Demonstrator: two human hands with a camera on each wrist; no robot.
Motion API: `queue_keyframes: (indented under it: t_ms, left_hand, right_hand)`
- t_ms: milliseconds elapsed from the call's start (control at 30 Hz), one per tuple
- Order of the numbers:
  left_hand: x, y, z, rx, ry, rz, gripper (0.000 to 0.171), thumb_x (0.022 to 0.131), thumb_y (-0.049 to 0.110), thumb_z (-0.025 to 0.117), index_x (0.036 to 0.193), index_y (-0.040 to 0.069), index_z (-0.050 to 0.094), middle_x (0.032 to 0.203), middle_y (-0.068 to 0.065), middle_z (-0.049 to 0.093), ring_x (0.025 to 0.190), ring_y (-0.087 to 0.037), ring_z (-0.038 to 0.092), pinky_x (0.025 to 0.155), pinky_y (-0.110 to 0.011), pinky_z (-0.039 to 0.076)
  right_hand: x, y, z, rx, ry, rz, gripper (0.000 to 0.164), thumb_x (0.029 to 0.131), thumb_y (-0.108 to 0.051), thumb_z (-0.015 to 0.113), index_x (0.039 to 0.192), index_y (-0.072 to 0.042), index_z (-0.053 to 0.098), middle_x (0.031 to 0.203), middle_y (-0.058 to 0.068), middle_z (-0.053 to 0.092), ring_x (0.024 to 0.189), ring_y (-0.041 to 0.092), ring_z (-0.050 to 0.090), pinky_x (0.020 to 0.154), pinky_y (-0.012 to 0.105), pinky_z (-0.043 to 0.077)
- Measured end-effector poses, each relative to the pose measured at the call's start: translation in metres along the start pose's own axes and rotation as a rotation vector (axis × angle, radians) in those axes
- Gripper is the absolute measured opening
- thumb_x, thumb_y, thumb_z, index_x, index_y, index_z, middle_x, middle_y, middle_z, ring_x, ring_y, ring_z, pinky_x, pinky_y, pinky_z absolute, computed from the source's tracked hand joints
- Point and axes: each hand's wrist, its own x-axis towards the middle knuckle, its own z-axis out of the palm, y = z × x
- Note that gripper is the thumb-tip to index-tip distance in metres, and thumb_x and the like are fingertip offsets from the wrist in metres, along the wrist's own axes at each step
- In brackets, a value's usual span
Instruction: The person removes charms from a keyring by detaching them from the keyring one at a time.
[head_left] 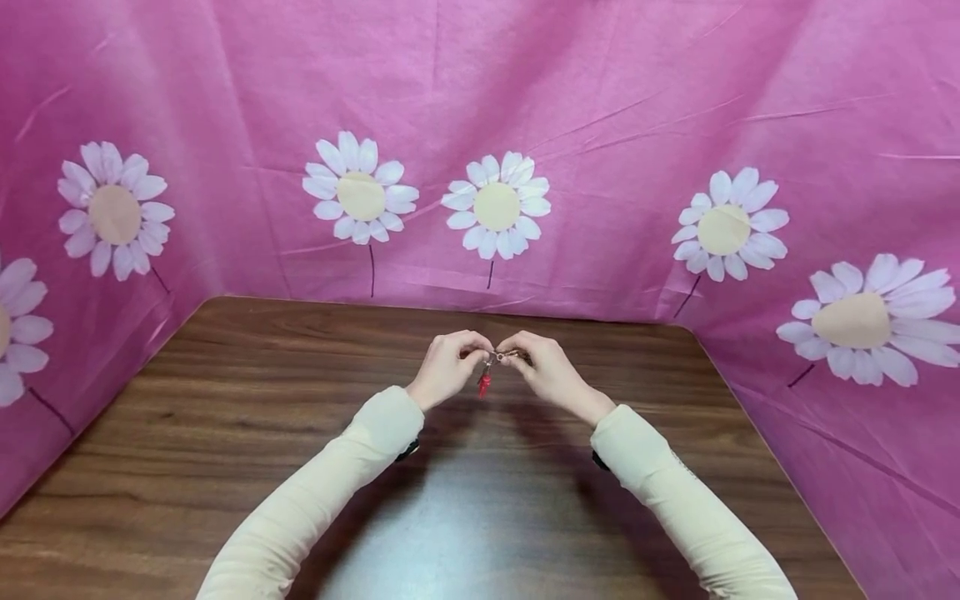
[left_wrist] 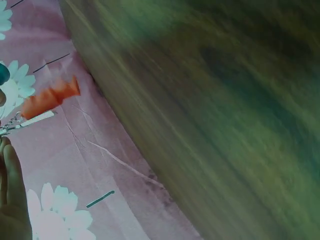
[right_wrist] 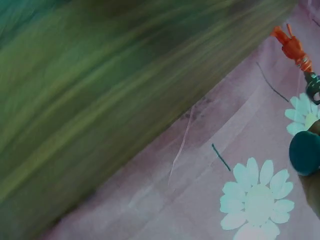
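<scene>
Both hands meet over the far middle part of the table, fingertips almost together. The left hand (head_left: 447,364) and the right hand (head_left: 546,368) pinch a small metal keyring (head_left: 500,357) between them, each from its own side. Below it dangles a red figure charm (head_left: 484,384), its small legs showing in the right wrist view. A flat silver key (left_wrist: 37,119) hangs beside the charm in the left wrist view. Part of the left hand (left_wrist: 12,200) shows at that view's edge. A teal fingernail (right_wrist: 305,152) of the right hand appears in the right wrist view. The fingers hide much of the ring.
A brown wood-grain table (head_left: 247,467) lies under the hands. Pink cloth (head_left: 600,100) printed with white daisies stands along its back and both sides. The person's pale sleeves (head_left: 315,483) reach in from the near edge, with dark bands under the cuffs.
</scene>
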Motion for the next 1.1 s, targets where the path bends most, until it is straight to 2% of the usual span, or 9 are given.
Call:
queue_keyframes:
  t_ms: [167,267,333,433,533,700,800,967,1100]
  left_hand:
    - [0.001,-0.002,0.000,-0.125,-0.040,-0.114,0.008,0.082,0.002,0.063,0.085,0.007,0.068,0.082,-0.006,0.070,0.071,-0.011,0.062,0.066,-0.024,0.051]
    - [0.000,0.008,-0.005,-0.225,-0.081,-0.182,0.008,0.084,-0.001,0.060,0.088,0.001,0.067,0.082,-0.013,0.069,0.070,-0.015,0.063,0.066,-0.024,0.051]
    - [-0.001,0.010,-0.006,-0.271,-0.108,-0.212,0.009,0.084,-0.002,0.059,0.089,-0.003,0.066,0.083,-0.018,0.068,0.072,-0.020,0.063,0.068,-0.029,0.053]
    - [-0.001,0.012,-0.005,-0.336,-0.138,-0.226,0.010,0.084,-0.004,0.059,0.092,-0.007,0.064,0.087,-0.023,0.066,0.074,-0.024,0.063,0.071,-0.036,0.054]
    - [-0.001,0.002,0.002,-0.377,-0.132,-0.222,0.011,0.084,-0.002,0.060,0.093,-0.006,0.065,0.087,-0.022,0.067,0.074,-0.017,0.063,0.074,-0.045,0.053]
    - [-0.001,0.003,0.004,-0.360,-0.112,-0.223,0.008,0.083,0.001,0.063,0.090,-0.001,0.065,0.086,-0.015,0.069,0.075,-0.014,0.065,0.074,-0.037,0.054]
    - [-0.004,0.004,0.004,-0.324,-0.108,-0.210,0.007,0.082,0.007,0.066,0.086,0.002,0.064,0.085,-0.011,0.069,0.078,-0.013,0.066,0.074,-0.029,0.053]
    - [-0.007,0.004,0.005,-0.264,-0.087,-0.137,0.011,0.080,0.012,0.070,0.083,0.003,0.064,0.083,-0.007,0.069,0.078,-0.011,0.066,0.071,-0.022,0.051]
    - [-0.007,0.003,0.007,-0.225,-0.046,-0.036,0.005,0.078,0.003,0.069,0.079,0.003,0.064,0.080,-0.007,0.064,0.074,-0.013,0.066,0.067,-0.022,0.052]
  right_hand:
    - [0.002,0.003,-0.001,-0.141,0.008,-0.209,0.011,0.079,-0.005,0.067,0.089,-0.007,0.063,0.086,0.000,0.063,0.082,0.012,0.059,0.073,0.027,0.050]
    - [0.002,0.003,-0.001,-0.176,0.013,-0.255,0.009,0.081,-0.006,0.066,0.089,-0.008,0.063,0.085,-0.001,0.062,0.083,0.012,0.058,0.075,0.026,0.050]
    - [0.002,0.002,-0.001,-0.166,0.014,-0.246,0.007,0.081,-0.006,0.065,0.088,-0.008,0.063,0.085,-0.001,0.062,0.082,0.012,0.058,0.074,0.026,0.049]
    - [0.000,0.001,-0.001,-0.104,0.015,-0.178,0.006,0.082,-0.007,0.065,0.087,-0.008,0.062,0.084,-0.001,0.062,0.077,0.009,0.057,0.069,0.026,0.048]
    - [-0.003,-0.001,-0.001,-0.011,-0.005,-0.052,0.004,0.083,-0.009,0.064,0.087,-0.008,0.064,0.082,0.000,0.063,0.072,0.008,0.054,0.063,0.025,0.046]
    - [-0.005,-0.003,-0.005,0.150,-0.058,0.177,0.004,0.086,-0.009,0.061,0.088,-0.007,0.064,0.079,0.007,0.064,0.066,0.017,0.054,0.056,0.022,0.044]
    - [-0.006,-0.004,-0.006,0.213,-0.082,0.270,0.005,0.086,-0.009,0.060,0.090,-0.006,0.063,0.075,0.011,0.063,0.061,0.018,0.054,0.052,0.022,0.044]
    - [-0.008,-0.006,-0.006,0.261,-0.106,0.323,0.008,0.087,-0.011,0.060,0.090,-0.004,0.063,0.067,0.005,0.057,0.051,0.009,0.047,0.045,0.022,0.041]
    - [-0.009,-0.009,-0.005,0.304,-0.118,0.333,0.008,0.088,-0.012,0.059,0.090,-0.005,0.063,0.069,0.003,0.058,0.052,0.010,0.048,0.044,0.023,0.042]
